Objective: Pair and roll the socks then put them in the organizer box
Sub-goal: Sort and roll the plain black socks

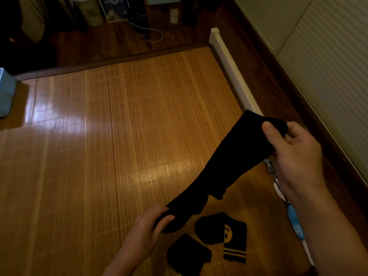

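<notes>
1. The blue box [6, 92] sits far left, well apart: a loose roll may unravel en route.
2. Our left grip [147, 226] pinches the black sock [225, 168] low, above the mat [119, 136].
3. Our right grip [296, 154] pinches its upper end; slipping drops it.

bamboo mat [99, 156] open at left, loose socks [221, 230] near front edge

Long sock [225, 170]: plain blk. Short sock [221, 226]: blk w/ yellow face + yellow cuff stripes. Third sock [187, 255]: blk. Mat [99, 146]: amber, fine-lined. Box [6, 92]: lt blue.
</notes>
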`<state>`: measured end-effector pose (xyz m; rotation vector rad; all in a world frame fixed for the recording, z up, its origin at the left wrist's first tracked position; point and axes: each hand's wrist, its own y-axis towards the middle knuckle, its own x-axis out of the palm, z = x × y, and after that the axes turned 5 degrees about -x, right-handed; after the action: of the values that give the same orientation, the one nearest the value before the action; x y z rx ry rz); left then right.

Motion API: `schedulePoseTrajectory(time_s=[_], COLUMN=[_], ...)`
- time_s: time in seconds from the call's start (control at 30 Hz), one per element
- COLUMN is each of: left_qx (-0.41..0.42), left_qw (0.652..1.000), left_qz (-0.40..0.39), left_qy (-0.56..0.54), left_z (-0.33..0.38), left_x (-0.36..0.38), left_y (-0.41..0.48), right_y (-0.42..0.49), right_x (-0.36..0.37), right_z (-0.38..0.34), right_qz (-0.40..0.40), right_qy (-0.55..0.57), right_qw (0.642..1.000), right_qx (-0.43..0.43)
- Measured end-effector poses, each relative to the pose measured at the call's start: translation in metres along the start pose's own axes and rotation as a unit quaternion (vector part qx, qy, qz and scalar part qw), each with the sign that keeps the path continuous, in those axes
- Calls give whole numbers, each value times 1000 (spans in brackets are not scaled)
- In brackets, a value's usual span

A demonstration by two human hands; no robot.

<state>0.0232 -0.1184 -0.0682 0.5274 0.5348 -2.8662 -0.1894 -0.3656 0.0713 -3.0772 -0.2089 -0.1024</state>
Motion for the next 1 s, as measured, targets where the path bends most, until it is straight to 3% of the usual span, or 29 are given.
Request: schedulePoseTrajectory(time_s=[0.17, 0.3, 0.37, 0.53, 0.63, 0.7, 0.77, 0.83, 0.93, 1.0], left_qx=[-57, -145, -159, -191, -194, -159, -89, -24, 37, 29], left_qw=[996, 974, 972, 979, 976, 971, 964, 947, 905, 884], left_qz=[-44, -73, -79, -10, 92, 128, 110, 59, -6, -26], left_qy=[-59, -157, -153, -68, 31, 122, 226, 315, 424, 466], left_z=[-17, -37, -49, -77, -91, -97, -99, -100, -106, -113], left_x=[-16, -35, -44, -54, -47, -32, -11, 12, 40, 47], left_y=[-6, -1, 6, 33, 46, 48, 48, 48, 51, 54], right_y=[3, 13, 21, 51, 62, 58, 39, 10, -30, -45], right_x=[-8, -11, -13, -11, -7, -4, 5, 20, 41, 45], right_z=[39, 87, 113, 183, 217, 229, 236, 245, 264, 279], right_qz=[26, 3, -16, -24, 2, 22, -35, -160, -348, -428], right_qy=[-37, -70, -74, -95, -250, -355, -418, -490, -581, -600], right_qw=[996, 987, 983, 969, 935, 912, 903, 857, 724, 657], right_qx=[72, 142, 169, 226, 252, 203, 89, -18, -133, -160])
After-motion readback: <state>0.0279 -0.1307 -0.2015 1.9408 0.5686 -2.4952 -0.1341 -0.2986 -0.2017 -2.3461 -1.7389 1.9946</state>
